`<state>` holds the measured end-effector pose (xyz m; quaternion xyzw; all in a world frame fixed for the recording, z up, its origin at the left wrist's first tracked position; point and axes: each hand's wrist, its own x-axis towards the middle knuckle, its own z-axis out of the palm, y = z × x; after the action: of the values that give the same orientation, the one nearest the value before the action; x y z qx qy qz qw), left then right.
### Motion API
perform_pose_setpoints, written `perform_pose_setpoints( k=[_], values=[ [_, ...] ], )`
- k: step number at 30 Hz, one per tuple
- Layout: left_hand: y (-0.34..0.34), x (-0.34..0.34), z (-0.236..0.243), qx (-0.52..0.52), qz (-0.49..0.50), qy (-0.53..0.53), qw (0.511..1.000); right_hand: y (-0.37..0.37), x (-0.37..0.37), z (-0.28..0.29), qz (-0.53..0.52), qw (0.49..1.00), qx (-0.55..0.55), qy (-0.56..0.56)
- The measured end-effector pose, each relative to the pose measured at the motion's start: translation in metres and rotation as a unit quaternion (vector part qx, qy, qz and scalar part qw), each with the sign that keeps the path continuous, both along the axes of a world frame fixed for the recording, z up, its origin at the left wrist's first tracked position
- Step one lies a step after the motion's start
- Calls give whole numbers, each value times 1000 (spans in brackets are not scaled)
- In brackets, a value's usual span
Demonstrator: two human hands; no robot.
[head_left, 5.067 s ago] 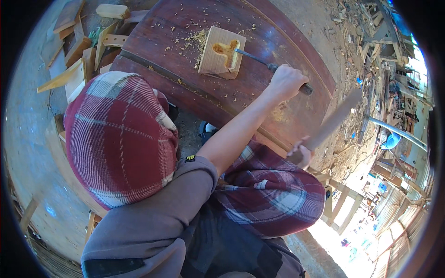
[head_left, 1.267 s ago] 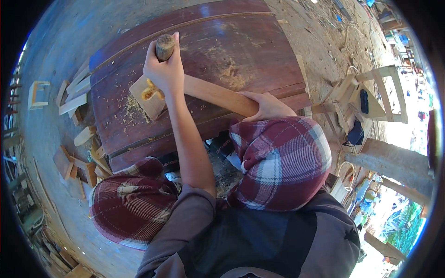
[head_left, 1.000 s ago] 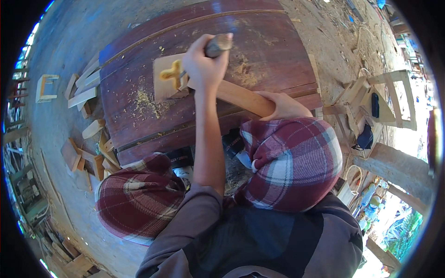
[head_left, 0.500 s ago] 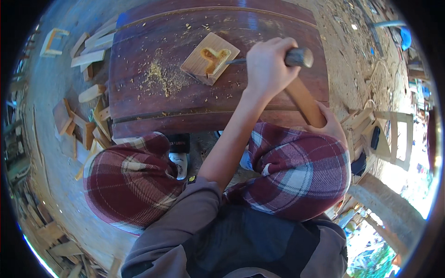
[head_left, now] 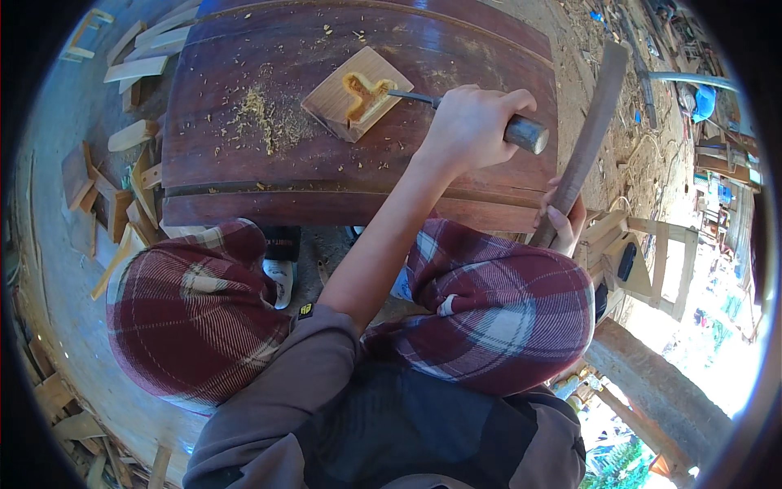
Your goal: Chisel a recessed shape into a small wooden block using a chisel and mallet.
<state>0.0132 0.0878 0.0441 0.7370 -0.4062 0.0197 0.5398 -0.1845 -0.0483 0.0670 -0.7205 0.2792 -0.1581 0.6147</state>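
Left hand (head_left: 468, 126) clenched around the handle of a chisel (head_left: 456, 110); the metal-capped butt end sticks out to the right of the fist, the thin blade runs left and slightly far. Chisel's long axis is near horizontal across the tabletop (head_left: 244, 171), and its tip sits at the right edge of the wood block (head_left: 358, 94), right by the orange carved recess in the block's middle. So the block lies just left of the left hand, a bit farther away, on the far centre of the dark curved tabletop. Right hand (head_left: 562, 224) is lower right, off the near-right edge of the tabletop, gripping the bottom end of a long wooden stick (head_left: 586, 138) that stands tilted up and far-right. Stick is well apart from the chisel butt, to its right. Left hand is clearly the nearer one to the block. Sawdust (head_left: 265, 118) is scattered left of the block.
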Motion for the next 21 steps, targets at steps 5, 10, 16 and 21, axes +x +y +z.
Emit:
perform_pose_setpoints(
  k=[5, 10, 16, 21],
  values=[
    [-3, -3, -2, 17, -33, 8, 999, -6, -11, -24, -61, 997, -33, 26],
    [-1, -4, -3, 41, -57, 2, 998, 0, -6, -8, 20, 999, -31, 11],
    [-1, -1, -6, 43, -40, -9, 998, -1, 2, -8, 69, 994, -40, -75],
    [1, 1, -9, 13, -35, 0, 999, 0, -1, -13, 54, 994, -44, -88]
  ],
)
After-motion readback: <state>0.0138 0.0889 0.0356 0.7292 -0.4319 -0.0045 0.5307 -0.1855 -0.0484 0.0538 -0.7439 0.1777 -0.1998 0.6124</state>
